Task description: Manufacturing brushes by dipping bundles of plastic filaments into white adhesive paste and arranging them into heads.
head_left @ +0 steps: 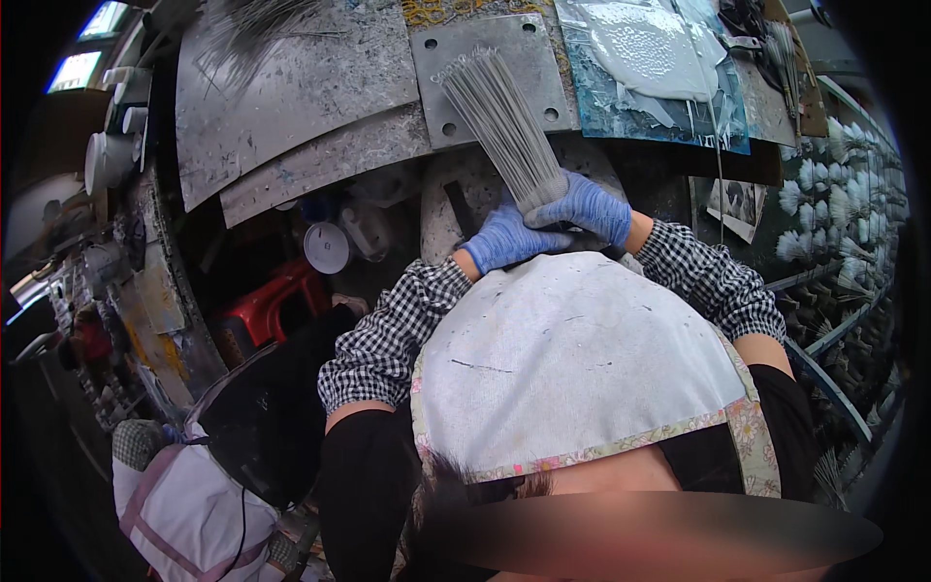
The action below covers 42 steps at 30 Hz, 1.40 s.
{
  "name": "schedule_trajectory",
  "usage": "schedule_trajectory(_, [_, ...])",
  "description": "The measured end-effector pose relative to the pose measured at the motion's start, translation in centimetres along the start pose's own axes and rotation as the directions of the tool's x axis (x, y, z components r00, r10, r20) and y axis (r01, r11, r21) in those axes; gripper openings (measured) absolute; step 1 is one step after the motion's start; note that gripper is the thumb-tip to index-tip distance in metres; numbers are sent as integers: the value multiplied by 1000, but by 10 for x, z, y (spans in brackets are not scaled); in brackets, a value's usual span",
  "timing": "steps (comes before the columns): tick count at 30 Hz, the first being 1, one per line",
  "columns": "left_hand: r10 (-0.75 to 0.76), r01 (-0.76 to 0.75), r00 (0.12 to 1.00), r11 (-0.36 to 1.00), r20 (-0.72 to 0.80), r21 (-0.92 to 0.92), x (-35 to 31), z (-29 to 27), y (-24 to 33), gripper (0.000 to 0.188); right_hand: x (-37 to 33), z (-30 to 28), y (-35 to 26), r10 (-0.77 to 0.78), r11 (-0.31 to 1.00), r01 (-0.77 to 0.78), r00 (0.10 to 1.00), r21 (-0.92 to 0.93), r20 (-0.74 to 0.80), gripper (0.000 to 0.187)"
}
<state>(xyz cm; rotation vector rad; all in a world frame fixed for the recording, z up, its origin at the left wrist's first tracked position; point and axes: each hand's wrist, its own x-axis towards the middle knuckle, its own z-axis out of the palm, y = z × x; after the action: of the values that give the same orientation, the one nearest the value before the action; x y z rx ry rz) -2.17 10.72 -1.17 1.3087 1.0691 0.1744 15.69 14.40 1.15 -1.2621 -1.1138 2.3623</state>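
Both my hands wear blue knit gloves and meet in front of my white apron (572,359). A thick bundle of thin grey wires (504,126) rises from them, tilted away and to the left, its far ends fanned out and looped or hooked. Closed around the near end of the bundle is my right hand (590,209). My left hand (509,238) presses in from the lower left, fingers closed at the bundle's base and partly hidden. Beyond my hands, the bundle's far ends reach over a grey metal plate (524,53) with bolt holes near its corners.
A blue sheet (592,121) smeared with wet white paste (650,48) lies at the right of the bench. More loose wires (242,39) rest on a stained board (320,107) at left. Racks of white tufted pieces (834,194) stand right; a red stool (281,306) and another person (194,504) are left.
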Motion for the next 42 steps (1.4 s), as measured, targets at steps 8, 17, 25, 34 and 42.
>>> schedule_trajectory(8, [355,-736,675,253,-647,-629,-42,-89,53,77,-14,10,1,-189,869,256,963,-424,194,89])
schedule_trajectory(17, [637,-781,624,484,-453,-396,-47,-89,139,51,-11,7,-24,-622,685,627,769,-372,150,114])
schedule_trajectory(25, [826,-767,139,439,-546,468,13,-116,164,46,87,-14,-86,-910,309,547,409,-778,-74,113])
schedule_trajectory(34, [897,-645,18,348,-442,680,17,-127,179,17,115,-16,-74,-880,447,610,431,-654,-199,92])
schedule_trajectory(42, [776,-651,159,547,-610,526,40,-126,153,18,125,-22,-95,-907,281,533,420,-798,-38,82])
